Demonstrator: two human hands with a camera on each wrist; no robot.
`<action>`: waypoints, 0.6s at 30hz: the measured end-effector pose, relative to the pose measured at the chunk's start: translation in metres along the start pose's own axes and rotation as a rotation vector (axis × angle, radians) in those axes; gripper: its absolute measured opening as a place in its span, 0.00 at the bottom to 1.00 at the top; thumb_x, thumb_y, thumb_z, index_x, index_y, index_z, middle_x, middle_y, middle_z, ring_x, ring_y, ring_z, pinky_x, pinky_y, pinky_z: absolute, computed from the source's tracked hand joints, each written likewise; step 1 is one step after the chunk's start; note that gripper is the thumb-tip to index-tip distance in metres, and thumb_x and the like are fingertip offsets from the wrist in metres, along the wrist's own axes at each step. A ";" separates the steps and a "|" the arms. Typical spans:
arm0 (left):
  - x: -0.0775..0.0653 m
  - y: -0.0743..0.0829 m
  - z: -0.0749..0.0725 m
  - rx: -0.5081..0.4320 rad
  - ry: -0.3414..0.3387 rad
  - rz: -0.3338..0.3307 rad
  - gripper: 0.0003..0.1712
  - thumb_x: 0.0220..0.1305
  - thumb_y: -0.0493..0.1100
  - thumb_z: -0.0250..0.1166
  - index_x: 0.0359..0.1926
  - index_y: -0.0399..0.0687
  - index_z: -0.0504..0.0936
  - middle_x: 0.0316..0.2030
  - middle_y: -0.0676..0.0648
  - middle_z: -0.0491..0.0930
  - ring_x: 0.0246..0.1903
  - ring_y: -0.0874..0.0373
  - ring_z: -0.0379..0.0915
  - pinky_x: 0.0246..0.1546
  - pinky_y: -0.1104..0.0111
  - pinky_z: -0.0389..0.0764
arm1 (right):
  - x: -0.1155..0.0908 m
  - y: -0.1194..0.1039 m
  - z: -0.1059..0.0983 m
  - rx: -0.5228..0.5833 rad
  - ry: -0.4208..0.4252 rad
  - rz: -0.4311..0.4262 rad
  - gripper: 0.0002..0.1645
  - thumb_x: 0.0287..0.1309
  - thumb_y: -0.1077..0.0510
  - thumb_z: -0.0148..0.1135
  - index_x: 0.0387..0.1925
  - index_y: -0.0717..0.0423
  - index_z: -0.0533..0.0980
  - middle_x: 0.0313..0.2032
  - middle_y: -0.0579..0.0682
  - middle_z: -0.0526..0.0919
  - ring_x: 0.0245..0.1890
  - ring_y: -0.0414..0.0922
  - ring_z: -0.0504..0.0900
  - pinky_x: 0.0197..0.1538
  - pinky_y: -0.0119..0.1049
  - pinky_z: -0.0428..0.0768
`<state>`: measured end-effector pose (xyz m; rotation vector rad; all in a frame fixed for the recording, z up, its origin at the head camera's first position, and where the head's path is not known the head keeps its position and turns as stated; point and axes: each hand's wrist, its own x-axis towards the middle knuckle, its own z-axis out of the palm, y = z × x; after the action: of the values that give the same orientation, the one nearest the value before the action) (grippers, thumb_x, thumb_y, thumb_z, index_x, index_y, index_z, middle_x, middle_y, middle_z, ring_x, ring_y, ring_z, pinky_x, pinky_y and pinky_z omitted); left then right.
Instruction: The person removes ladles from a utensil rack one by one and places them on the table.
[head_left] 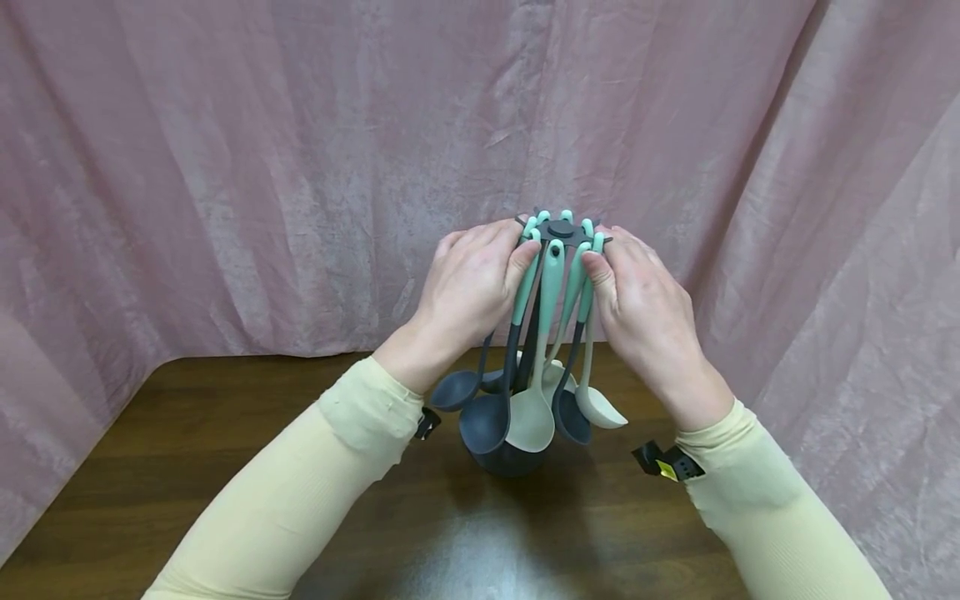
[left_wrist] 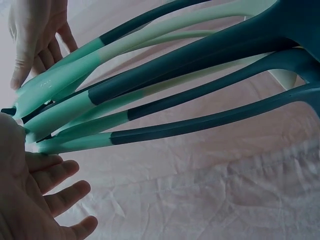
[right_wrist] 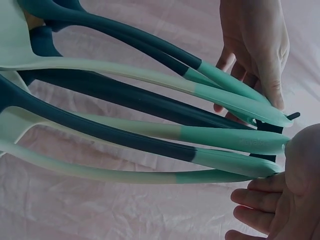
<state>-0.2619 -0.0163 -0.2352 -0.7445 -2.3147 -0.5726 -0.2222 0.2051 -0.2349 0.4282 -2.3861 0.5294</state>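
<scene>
A dark carousel utensil holder (head_left: 561, 229) stands between the hands, its hub at the top and its dark round base (head_left: 510, 460) low down. Several ladles hang around it by mint-green handles; one has a cream bowl (head_left: 531, 421), another a dark grey bowl (head_left: 484, 422). My left hand (head_left: 476, 271) grips the holder's upper left rim, thumb over a handle's top. On the opposite side my right hand (head_left: 648, 304) grips the rim likewise, thumb in front. In the left wrist view, the left outer fingers (left_wrist: 67, 195) spread loosely below the handles. The fingers' contact behind the rim is partly hidden.
Below lies a brown wooden table (head_left: 360, 517). A pink curtain (head_left: 337, 167) hangs behind and along the right side. Dark straps with small devices (head_left: 667, 462) sit at the wrists.
</scene>
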 end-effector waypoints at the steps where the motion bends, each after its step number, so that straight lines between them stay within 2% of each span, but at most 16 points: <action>1: 0.000 0.000 -0.001 0.007 0.000 -0.002 0.24 0.91 0.60 0.44 0.51 0.51 0.80 0.59 0.50 0.86 0.65 0.50 0.79 0.69 0.47 0.70 | 0.000 0.000 0.000 -0.003 0.007 -0.007 0.31 0.88 0.40 0.47 0.66 0.61 0.78 0.76 0.56 0.76 0.81 0.53 0.67 0.77 0.61 0.67; 5: -0.001 0.000 -0.005 0.021 -0.009 -0.014 0.24 0.91 0.60 0.44 0.53 0.52 0.81 0.63 0.50 0.85 0.68 0.51 0.77 0.71 0.48 0.68 | 0.001 -0.003 0.001 -0.007 0.030 -0.033 0.30 0.88 0.41 0.49 0.67 0.62 0.77 0.75 0.57 0.77 0.80 0.53 0.68 0.77 0.60 0.68; 12: -0.004 -0.001 -0.013 0.038 -0.030 -0.027 0.25 0.91 0.60 0.44 0.55 0.51 0.82 0.64 0.49 0.84 0.70 0.51 0.75 0.72 0.47 0.67 | 0.001 -0.010 0.001 0.000 0.054 -0.072 0.27 0.87 0.44 0.51 0.65 0.61 0.78 0.74 0.57 0.79 0.80 0.53 0.70 0.78 0.57 0.68; 18: -0.009 -0.003 -0.019 0.042 -0.038 -0.034 0.27 0.91 0.60 0.44 0.66 0.51 0.82 0.69 0.49 0.82 0.74 0.52 0.71 0.75 0.47 0.65 | 0.002 -0.013 0.002 0.005 0.048 -0.075 0.28 0.87 0.43 0.51 0.67 0.61 0.78 0.74 0.56 0.78 0.80 0.54 0.70 0.78 0.57 0.67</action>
<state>-0.2494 -0.0323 -0.2279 -0.7033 -2.3708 -0.5275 -0.2190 0.1921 -0.2320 0.4996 -2.3132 0.5067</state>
